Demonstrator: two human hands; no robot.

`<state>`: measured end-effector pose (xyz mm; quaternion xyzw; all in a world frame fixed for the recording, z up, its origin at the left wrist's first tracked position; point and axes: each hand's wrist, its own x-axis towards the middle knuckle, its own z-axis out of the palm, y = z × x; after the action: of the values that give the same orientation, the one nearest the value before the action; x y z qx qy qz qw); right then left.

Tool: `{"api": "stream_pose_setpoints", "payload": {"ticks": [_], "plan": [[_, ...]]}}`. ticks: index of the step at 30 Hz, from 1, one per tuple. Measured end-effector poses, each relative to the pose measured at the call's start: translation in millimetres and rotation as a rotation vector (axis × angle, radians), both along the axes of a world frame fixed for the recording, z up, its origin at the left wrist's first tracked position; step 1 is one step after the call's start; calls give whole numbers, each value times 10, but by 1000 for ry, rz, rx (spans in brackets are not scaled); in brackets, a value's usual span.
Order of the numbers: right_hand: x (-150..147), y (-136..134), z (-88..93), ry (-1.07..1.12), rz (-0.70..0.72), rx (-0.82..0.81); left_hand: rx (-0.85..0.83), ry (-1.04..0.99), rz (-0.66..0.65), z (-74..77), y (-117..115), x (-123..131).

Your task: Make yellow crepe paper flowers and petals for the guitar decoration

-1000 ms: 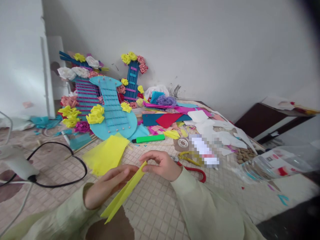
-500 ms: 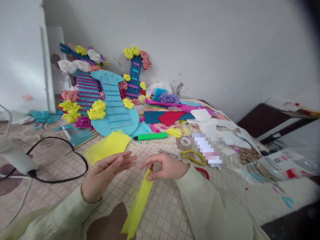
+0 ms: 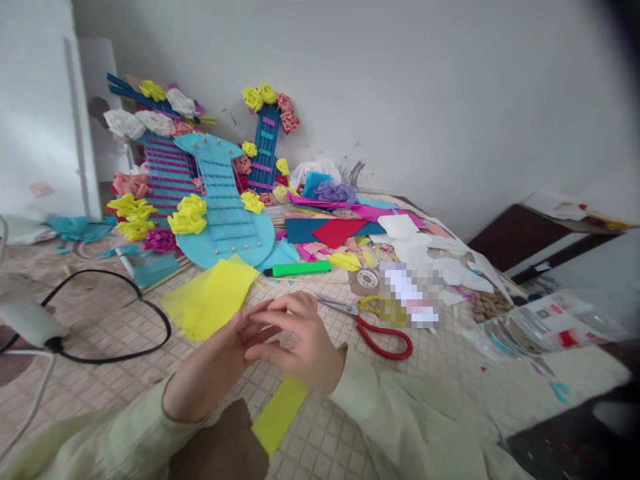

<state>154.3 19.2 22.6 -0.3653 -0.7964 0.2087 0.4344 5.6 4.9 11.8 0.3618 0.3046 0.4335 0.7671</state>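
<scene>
Near the front of the tabletop my left hand (image 3: 215, 363) and my right hand (image 3: 307, 343) meet, fingertips touching and overlapping. The fingers of both are stretched out, slightly bent, and I see nothing held between them, though the spot where they cross is partly hidden. A folded strip of yellow crepe paper (image 3: 280, 415) lies below my right hand, which covers its upper end. Beyond my left hand is a larger yellow sheet (image 3: 213, 297). To the right of my right hand lie red-handled scissors (image 3: 385, 340), blades pointing left.
A green marker (image 3: 303, 268) lies behind the hands. Paper-flower-trimmed guitar shapes, one light blue (image 3: 227, 200), lean at the back. A hot glue gun (image 3: 27, 317) with a black looped cable (image 3: 167, 320) is at left. Paper scraps and a plastic container (image 3: 535, 327) occupy the right.
My right hand has let go of the yellow strip, which now lies lower, and has moved left onto my left hand. The red scissor handles have come into view.
</scene>
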Motion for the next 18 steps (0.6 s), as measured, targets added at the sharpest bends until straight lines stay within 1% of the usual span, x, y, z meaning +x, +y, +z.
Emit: {"api": "stream_pose_setpoints", "payload": {"ticks": [3,7,10,12,13,15,16,18], "plan": [[-74,-35,-14,-4,-9,-1,33,-54,-65,-9,-34,35],[-110,-52,-47,6,-38,27,-2,-61,-61,-59,-40,37],[-37,-4,-38,-22,-92,4,-32,-20,-60,-76,-34,18],[87,91,-23,0,-144,13,-29,8,-55,-58,-26,-2],[173,159,-16,32,-182,28,-22,19,-54,-43,-20,-13],[387,325,-10,111,-302,32,-6,37,-48,-12,-3,-39],[508,415,-13,139,-407,13,-1,52,-42,-2,6,-52],[751,584,-28,102,-593,-46,28,136,-15,-5,16,-74]]}}
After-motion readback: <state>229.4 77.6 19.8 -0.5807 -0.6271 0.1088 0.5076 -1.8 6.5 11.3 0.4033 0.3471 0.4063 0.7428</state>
